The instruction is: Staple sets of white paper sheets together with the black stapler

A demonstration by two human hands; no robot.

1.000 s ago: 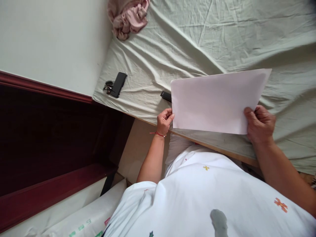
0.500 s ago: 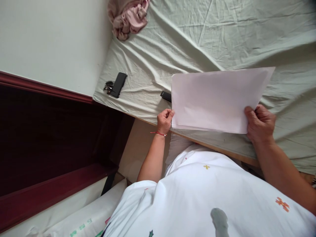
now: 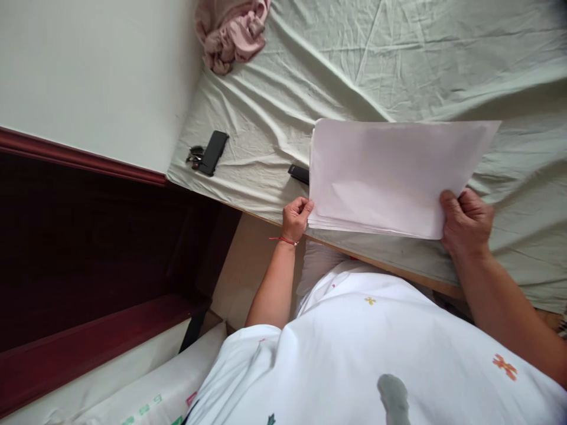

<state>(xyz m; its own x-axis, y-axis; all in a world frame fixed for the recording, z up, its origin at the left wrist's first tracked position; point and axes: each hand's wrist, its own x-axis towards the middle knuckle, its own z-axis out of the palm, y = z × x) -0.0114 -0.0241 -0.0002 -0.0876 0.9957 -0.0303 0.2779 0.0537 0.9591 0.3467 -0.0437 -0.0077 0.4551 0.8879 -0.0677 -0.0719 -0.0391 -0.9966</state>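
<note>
Several white sheets of paper [image 3: 385,177] lie one on another in a loose stack, raised over the near edge of the cloth-covered surface. My left hand [image 3: 296,218], with a red string at its wrist, pinches the stack's left side close to the lower corner. On the opposite side my right hand [image 3: 468,221] grips the lower right corner, thumb on top and fingers underneath, mostly hidden. Along the bottom and left, the sheet edges are slightly fanned. A black stapler-like object [image 3: 299,173] lies just left of the paper, partly covered by it.
A pale green cloth [image 3: 336,71] with wrinkles covers the surface. Towards its left corner lie a black phone [image 3: 214,152] and a small bunch of keys [image 3: 195,156]. Pink crumpled fabric [image 3: 234,35] rests at the back by the wall. Dark red wooden furniture [image 3: 88,319] stands at left.
The upper left of the paper stack has risen a little and its top edge has shifted right. Its sheets are more fanned along the bottom. Both hands keep their grip almost in place.
</note>
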